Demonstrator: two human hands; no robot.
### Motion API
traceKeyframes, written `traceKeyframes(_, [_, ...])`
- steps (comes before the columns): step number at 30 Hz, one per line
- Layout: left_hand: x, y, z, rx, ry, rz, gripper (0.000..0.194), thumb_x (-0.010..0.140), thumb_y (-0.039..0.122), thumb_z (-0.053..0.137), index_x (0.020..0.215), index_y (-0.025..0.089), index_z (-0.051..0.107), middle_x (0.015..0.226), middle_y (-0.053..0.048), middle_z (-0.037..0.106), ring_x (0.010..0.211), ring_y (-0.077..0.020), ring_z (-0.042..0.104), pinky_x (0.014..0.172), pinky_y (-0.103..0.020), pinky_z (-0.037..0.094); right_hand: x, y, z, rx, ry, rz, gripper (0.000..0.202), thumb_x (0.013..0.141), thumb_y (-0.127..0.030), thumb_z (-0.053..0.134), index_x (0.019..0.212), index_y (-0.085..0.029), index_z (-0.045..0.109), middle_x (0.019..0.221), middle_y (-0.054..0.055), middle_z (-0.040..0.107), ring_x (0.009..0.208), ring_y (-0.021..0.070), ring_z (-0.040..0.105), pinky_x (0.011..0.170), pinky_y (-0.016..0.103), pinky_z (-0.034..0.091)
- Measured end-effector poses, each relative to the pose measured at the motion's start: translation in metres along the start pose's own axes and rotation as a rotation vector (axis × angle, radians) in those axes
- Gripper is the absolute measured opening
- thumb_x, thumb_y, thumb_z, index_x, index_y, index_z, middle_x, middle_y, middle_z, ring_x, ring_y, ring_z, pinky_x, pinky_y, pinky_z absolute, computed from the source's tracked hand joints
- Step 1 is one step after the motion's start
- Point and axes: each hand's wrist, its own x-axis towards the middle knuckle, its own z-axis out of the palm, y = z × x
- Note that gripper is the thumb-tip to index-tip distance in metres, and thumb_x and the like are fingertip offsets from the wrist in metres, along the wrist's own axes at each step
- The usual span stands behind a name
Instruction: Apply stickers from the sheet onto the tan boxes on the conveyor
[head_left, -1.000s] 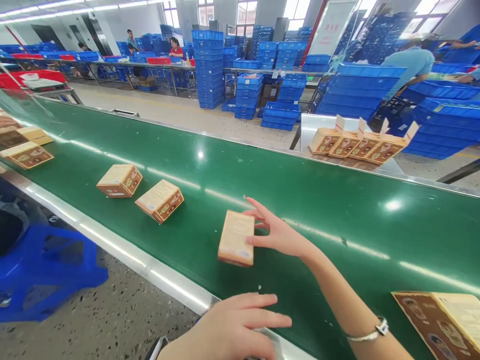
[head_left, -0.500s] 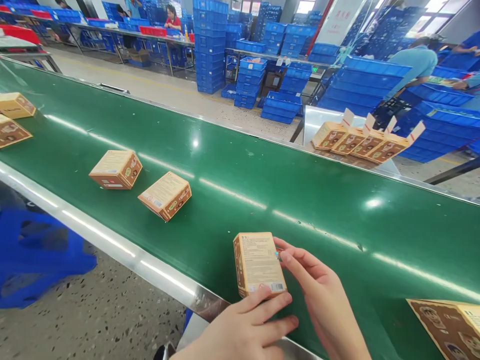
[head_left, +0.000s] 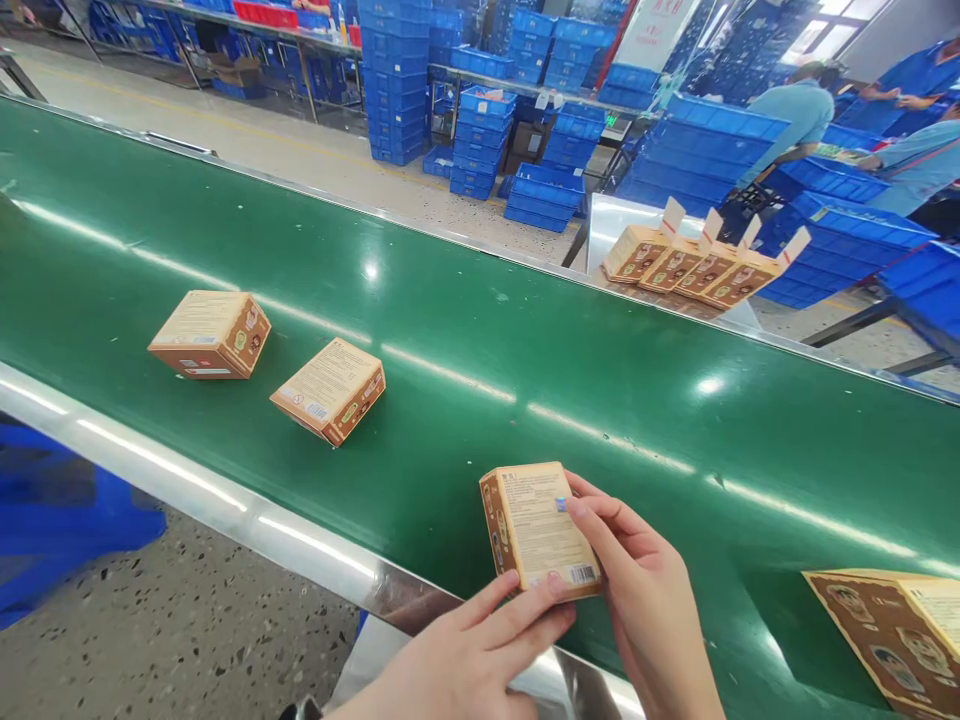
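Observation:
A brown and cream box with printed text and a barcode stands at the near edge of the green belt. My right hand is at the box's right side, its thumb on a small shiny blue sticker on the cream face, its other fingers behind the edge. My left hand rests its fingers along the box's lower edge, fingers somewhat apart. Two similar boxes lie to the left, one nearer and one farther.
Another box lies at the right edge. Several boxes with raised flaps stand on a metal side table across the belt. Beyond are stacked blue crates and people, one in light blue. A metal rail borders the belt's near side.
The view has shifted. My right thumb has moved onto the box's face, and the blue sticker now lies against it. My left fingers have shifted along the lower edge.

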Motion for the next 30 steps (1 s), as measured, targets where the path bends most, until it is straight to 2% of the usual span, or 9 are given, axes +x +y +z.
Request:
traceKeyframes(6, [0.009,0.008,0.005,-0.05,-0.023,0.007,0.026,0.09,0.018,0.064,0.065,0.019,0.072,0.13,-0.008,0.069,0.144,-0.0263,0.038,0.123,-0.038,0.026,-0.002,-0.002,-0.009,-0.041,0.053,-0.037,0.033,0.067,-0.051,0.082,0.076,-0.02,0.077,0.12,0.012,0.074,0.092,0.0301,0.072,0.061,0.032,0.058])
traceKeyframes(11, [0.015,0.011,0.01,-0.056,-0.054,0.029,0.023,0.089,0.018,0.066,0.067,0.018,0.073,0.128,-0.008,0.07,0.143,-0.0263,0.04,0.122,-0.037,0.028,-0.002,0.0,-0.016,-0.041,0.072,-0.048,0.034,0.067,-0.053,0.081,0.072,-0.02,0.074,0.121,0.011,0.073,0.085,0.0272,0.072,0.056,0.029,0.055])
traceKeyframes(16, [0.022,0.016,0.016,-0.033,-0.055,0.038,0.028,0.09,0.02,0.062,0.063,0.019,0.072,0.13,-0.007,0.069,0.145,-0.0257,0.038,0.119,-0.035,0.034,-0.003,-0.001,-0.024,-0.046,0.087,-0.036,0.034,0.067,-0.053,0.081,0.073,-0.02,0.074,0.121,0.011,0.073,0.082,0.0252,0.071,0.054,0.027,0.053])
traceKeyframes(18, [0.025,0.018,0.017,-0.041,-0.071,0.054,0.031,0.091,0.02,0.06,0.063,0.019,0.072,0.131,-0.008,0.069,0.145,-0.0268,0.037,0.119,-0.037,0.034,-0.005,-0.002,-0.025,-0.087,0.102,-0.041,0.037,0.067,-0.055,0.08,0.072,-0.02,0.072,0.121,0.012,0.073,0.08,0.0252,0.071,0.052,0.028,0.053])
traceKeyframes(21, [0.029,0.019,0.018,-0.052,-0.106,0.078,0.027,0.092,0.02,0.061,0.068,0.017,0.074,0.131,-0.01,0.068,0.145,-0.0281,0.038,0.119,-0.038,0.035,-0.008,-0.003,-0.027,-0.209,0.144,-0.089,0.041,0.067,-0.06,0.076,0.07,-0.02,0.069,0.116,0.013,0.074,0.084,0.0273,0.071,0.058,0.032,0.056])
traceKeyframes(25, [0.035,0.022,0.024,-0.067,-0.112,0.103,0.025,0.091,0.022,0.065,0.068,0.018,0.074,0.128,-0.011,0.07,0.144,-0.0291,0.038,0.118,-0.038,0.036,-0.005,0.001,-0.03,-0.28,0.265,-0.165,0.046,0.068,-0.061,0.076,0.087,-0.022,0.06,0.12,0.014,0.071,0.082,0.0238,0.071,0.063,0.033,0.058])
traceKeyframes(28, [0.037,0.022,0.03,-0.074,-0.099,0.124,0.027,0.092,0.022,0.064,0.066,0.018,0.073,0.129,-0.01,0.069,0.143,-0.0295,0.041,0.116,-0.038,0.037,0.003,0.001,-0.039,-0.284,0.321,-0.204,0.052,0.071,-0.06,0.075,0.1,-0.024,0.05,0.124,0.014,0.068,0.073,0.02,0.07,0.053,0.029,0.055])
traceKeyframes(30, [0.038,0.021,0.03,-0.091,-0.058,0.148,0.032,0.094,0.019,0.061,0.063,0.019,0.07,0.134,-0.008,0.067,0.141,-0.0277,0.045,0.117,-0.037,0.037,0.003,-0.003,-0.05,-0.384,0.355,-0.276,0.048,0.076,-0.06,0.07,0.103,-0.023,0.054,0.121,0.014,0.069,0.075,0.0218,0.071,0.048,0.027,0.052])
